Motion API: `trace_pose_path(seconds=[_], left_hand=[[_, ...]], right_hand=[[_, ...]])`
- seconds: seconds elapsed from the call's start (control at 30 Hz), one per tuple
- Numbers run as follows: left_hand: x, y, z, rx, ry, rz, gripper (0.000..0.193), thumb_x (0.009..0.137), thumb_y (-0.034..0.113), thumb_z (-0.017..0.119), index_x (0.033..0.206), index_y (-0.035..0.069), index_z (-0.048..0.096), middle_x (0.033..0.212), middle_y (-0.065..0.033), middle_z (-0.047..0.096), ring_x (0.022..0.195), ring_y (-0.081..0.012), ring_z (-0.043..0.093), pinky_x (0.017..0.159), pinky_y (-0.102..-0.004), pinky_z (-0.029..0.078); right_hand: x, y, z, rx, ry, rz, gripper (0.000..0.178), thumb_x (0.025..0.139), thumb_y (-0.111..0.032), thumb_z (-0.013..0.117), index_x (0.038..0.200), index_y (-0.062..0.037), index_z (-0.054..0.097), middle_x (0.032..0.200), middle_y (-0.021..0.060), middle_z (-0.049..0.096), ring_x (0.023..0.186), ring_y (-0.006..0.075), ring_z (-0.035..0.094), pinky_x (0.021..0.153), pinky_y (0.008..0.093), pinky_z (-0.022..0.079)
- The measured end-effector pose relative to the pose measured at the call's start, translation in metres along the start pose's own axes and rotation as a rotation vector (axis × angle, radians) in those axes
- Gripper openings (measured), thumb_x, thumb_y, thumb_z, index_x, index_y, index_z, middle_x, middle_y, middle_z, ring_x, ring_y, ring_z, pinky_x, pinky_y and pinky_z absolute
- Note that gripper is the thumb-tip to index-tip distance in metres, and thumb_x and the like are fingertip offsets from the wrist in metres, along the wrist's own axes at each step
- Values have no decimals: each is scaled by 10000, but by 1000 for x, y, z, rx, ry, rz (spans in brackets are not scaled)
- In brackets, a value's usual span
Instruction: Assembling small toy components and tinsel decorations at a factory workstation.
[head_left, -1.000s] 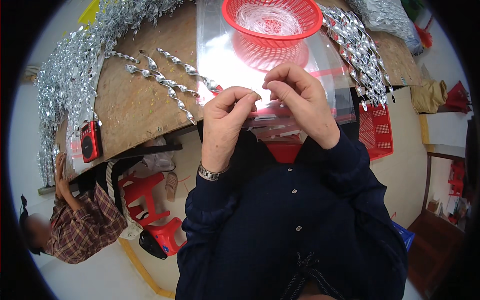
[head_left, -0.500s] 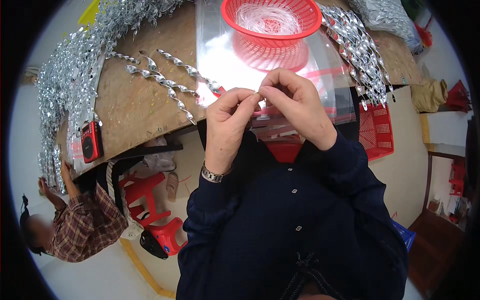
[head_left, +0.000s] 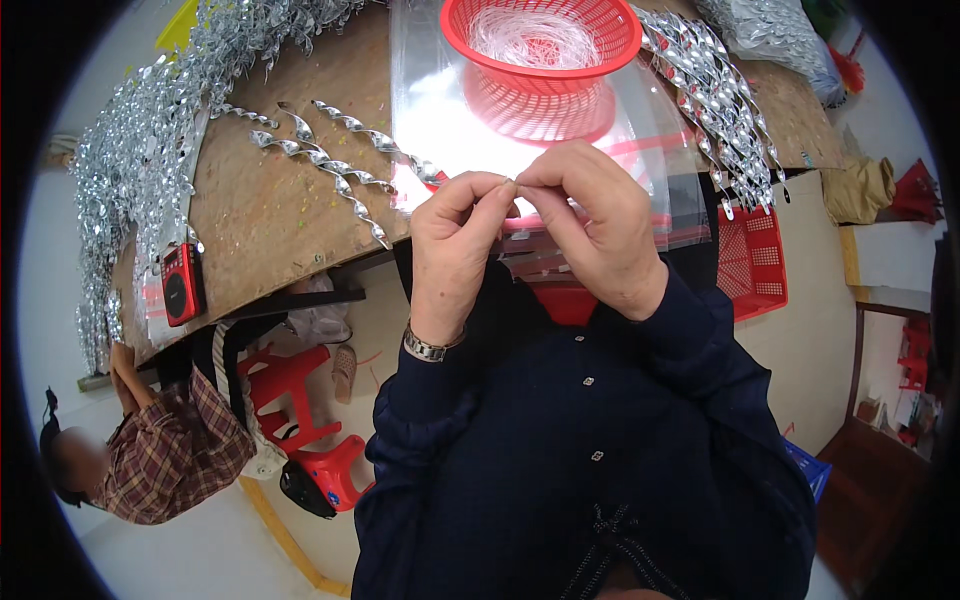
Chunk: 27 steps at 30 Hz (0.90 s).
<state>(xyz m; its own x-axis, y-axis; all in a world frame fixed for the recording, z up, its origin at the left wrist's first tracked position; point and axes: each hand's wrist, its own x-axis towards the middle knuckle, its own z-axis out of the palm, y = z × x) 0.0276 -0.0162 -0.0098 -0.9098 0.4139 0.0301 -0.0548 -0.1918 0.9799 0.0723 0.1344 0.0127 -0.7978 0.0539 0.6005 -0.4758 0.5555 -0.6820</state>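
Note:
Both hands meet at their fingertips over the near edge of the table. My left hand [head_left: 452, 245] has thumb and forefinger pinched together, a metal watch [head_left: 428, 347] on its wrist. My right hand [head_left: 600, 225] pinches at the same spot, touching the left fingertips. Whatever lies between them is too small to make out. Just beyond stand a red plastic basket [head_left: 545, 72] holding loose clear thread [head_left: 530, 38] and, under it, clear plastic bags [head_left: 430, 110]. Left of my hands lie several silver twisted strips [head_left: 330, 165].
More silver twisted strips hang over the table edge at right [head_left: 715, 110], and a big heap of them [head_left: 130, 160] covers the left. A red radio [head_left: 182, 285] sits near the left edge. A person in a plaid shirt [head_left: 180, 450] is at lower left, near red stools [head_left: 290, 400]. A red crate [head_left: 752, 262] is below right.
My right hand has turned slightly, its fingers closing lower against the left fingertips. My left hand has barely moved. The other person's hands have come together at the table edge.

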Motion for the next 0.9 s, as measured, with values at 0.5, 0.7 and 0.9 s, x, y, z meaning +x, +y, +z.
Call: trace_pose_path(seconds=[0.5, 0.7, 0.9], left_hand=[[0, -2, 2, -37, 3, -87, 152, 929, 125, 586, 1002, 10, 655, 790, 13, 627, 644, -36, 519, 569, -180, 402], [-1, -1, 5, -10, 17, -83, 159, 940, 113, 563, 1016, 3, 649, 808, 7, 630, 666, -43, 539, 577, -186, 422], [0, -8, 8, 98, 32, 45, 173, 934, 91, 550, 988, -41, 647, 806, -20, 629, 683, -63, 554, 592, -198, 441]], right_hand=[[-2, 6, 3, -87, 13, 10, 101, 787, 49, 607, 879, 7, 604, 799, 127, 601, 742, 277, 609, 649, 330, 475], [0, 6, 2, -110, -2, 25, 89, 775, 43, 614, 853, 4, 596, 779, 120, 590, 730, 279, 602, 638, 336, 469], [0, 7, 2, -186, 7, -6, 77, 770, 31, 624, 835, 2, 594, 763, 122, 584, 718, 285, 595, 623, 346, 464]])
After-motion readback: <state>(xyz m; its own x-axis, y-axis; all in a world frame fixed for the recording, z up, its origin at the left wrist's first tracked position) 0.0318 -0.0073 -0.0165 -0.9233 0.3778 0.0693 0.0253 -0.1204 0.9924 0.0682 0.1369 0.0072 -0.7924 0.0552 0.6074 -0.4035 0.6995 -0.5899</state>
